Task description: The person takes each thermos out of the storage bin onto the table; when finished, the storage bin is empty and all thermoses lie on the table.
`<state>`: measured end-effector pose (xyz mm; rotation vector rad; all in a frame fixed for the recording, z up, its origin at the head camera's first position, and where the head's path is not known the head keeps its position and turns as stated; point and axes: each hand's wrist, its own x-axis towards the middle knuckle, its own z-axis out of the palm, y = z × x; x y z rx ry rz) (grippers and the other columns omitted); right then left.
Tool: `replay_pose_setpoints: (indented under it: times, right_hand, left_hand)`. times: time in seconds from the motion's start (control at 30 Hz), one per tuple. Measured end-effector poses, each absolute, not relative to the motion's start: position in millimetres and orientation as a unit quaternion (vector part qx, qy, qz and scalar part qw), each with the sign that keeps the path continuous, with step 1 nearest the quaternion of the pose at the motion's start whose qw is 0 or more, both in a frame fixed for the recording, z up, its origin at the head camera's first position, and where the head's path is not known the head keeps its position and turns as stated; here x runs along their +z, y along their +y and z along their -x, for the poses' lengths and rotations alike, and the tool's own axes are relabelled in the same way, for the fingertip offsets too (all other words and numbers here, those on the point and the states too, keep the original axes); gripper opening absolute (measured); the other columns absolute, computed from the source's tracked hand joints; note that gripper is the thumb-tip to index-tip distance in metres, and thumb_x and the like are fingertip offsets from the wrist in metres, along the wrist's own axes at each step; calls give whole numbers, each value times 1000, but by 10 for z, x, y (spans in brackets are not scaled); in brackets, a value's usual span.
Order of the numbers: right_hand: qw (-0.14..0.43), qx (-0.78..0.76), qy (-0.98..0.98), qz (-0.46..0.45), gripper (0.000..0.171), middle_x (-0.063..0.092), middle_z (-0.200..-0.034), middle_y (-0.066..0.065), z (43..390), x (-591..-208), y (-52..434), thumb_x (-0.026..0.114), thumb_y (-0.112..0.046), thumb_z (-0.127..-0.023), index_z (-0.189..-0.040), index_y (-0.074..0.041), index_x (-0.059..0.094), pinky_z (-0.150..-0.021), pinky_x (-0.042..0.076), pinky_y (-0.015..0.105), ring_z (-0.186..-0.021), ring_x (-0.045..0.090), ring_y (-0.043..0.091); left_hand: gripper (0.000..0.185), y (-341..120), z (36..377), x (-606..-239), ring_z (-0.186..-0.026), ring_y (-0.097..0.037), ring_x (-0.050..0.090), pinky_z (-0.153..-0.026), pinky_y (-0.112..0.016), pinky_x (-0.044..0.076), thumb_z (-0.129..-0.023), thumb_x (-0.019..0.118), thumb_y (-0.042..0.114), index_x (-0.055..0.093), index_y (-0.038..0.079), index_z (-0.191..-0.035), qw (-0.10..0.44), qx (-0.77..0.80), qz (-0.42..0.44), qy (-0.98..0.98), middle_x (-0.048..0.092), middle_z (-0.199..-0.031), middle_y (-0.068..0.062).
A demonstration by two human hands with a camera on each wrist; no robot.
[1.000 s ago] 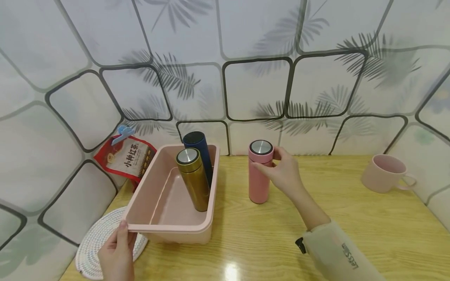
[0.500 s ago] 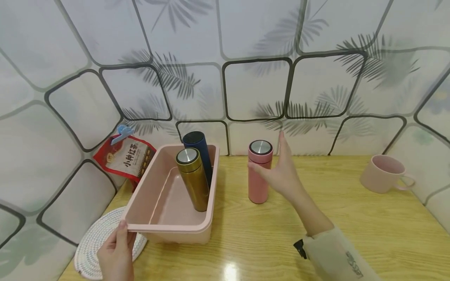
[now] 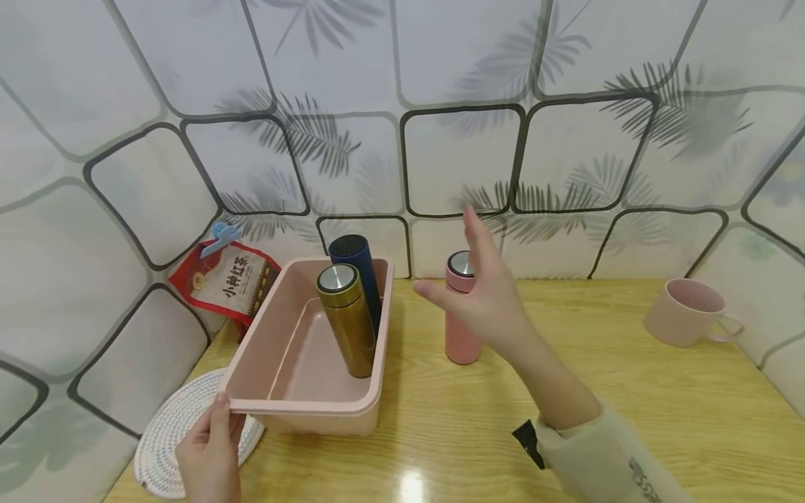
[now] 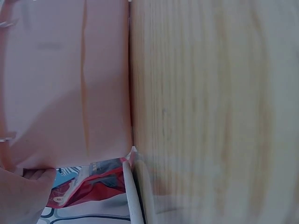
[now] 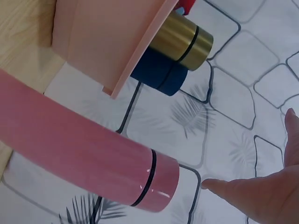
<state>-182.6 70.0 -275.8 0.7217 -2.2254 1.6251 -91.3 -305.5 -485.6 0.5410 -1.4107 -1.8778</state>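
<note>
A pink flask (image 3: 461, 328) with a steel cap stands upright on the wooden table (image 3: 629, 398), also seen in the right wrist view as pink flask (image 5: 79, 158). My right hand (image 3: 487, 297) hovers in front of it with fingers spread, holding nothing. A pink plastic bin (image 3: 302, 405) sits to the left and holds a gold flask (image 3: 347, 321) and a dark blue flask (image 3: 355, 269). My left hand (image 3: 210, 454) grips the bin's near left corner, thumb on the rim; in the left wrist view the bin wall (image 4: 65, 84) fills the left half.
A red snack bag (image 3: 223, 279) with a blue clip leans on the wall at the back left. A white woven coaster (image 3: 163, 436) lies under the bin's left corner. A pink mug (image 3: 688, 311) stands at the far right. Tiled wall panels close in the back and left.
My right hand has let go of the pink flask, opened its fingers and lifted up and to the left. The flask stays standing. The left hand has not moved.
</note>
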Motion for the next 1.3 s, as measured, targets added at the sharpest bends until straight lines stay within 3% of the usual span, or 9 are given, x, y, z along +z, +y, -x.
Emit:
replay_pose_setpoints:
  times: [0.13, 0.27, 0.5, 0.8, 1.07, 1.3]
  right_hand:
    - [114, 568, -772, -262, 105, 15, -161, -8, 1827, -2826, 558, 83, -35, -82, -159, -21, 12, -116, 32, 40, -145, 16, 9]
    - [88, 568, -779, -251, 104, 21, -160, -7, 1870, -2944, 377, 85, -37, -79, -158, -20, 19, -118, 29, 35, -144, 21, 9]
    - [31, 588, -775, -230, 97, 31, -157, -4, 1947, -3155, 39, 86, -34, -79, -155, -16, 29, -116, 32, 38, -142, 29, 15]
    - [35, 589, -766, -256, 90, 48, -146, 7, 2052, -3346, -254, 88, -27, -77, -151, -10, 38, -112, 38, 47, -133, 44, 23]
    - [24, 589, -772, -238, 96, 46, -143, 9, 2088, -3382, -362, 89, -30, -75, -152, -8, 36, -108, 44, 37, -128, 47, 20]
    - [21, 605, -759, -238, 97, 42, -148, 11, 2107, -3420, -449, 90, -27, -74, -151, -6, 35, -107, 45, 43, -133, 44, 22]
  left_hand:
    - [47, -3040, 926, -4850, -113, -23, 61, -86, -25, 55, -93, 70, 30, 64, -3, -126, 356, -723, -214, -552, 59, -126, -22]
    - [44, -2977, 883, -4750, -109, -16, 63, -85, -24, 55, -95, 68, 28, 62, -2, -127, 348, -727, -200, -557, 61, -123, -16]
    - [43, -2917, 825, -4618, -103, -12, 64, -84, -23, 54, -96, 66, 23, 59, -6, -127, 348, -738, -194, -545, 60, -121, -15]
    - [48, -3055, 877, -4858, -106, -21, 64, -83, -26, 56, -92, 72, 26, 61, -6, -126, 370, -733, -236, -520, 55, -125, -26]
    - [51, -3045, 874, -4803, -109, -22, 63, -83, -24, 56, -90, 72, 34, 63, 0, -128, 351, -722, -261, -536, 57, -125, -23]
    - [53, -3023, 882, -4778, -112, -22, 61, -82, -22, 56, -90, 70, 37, 63, 2, -129, 335, -722, -268, -543, 56, -127, -22]
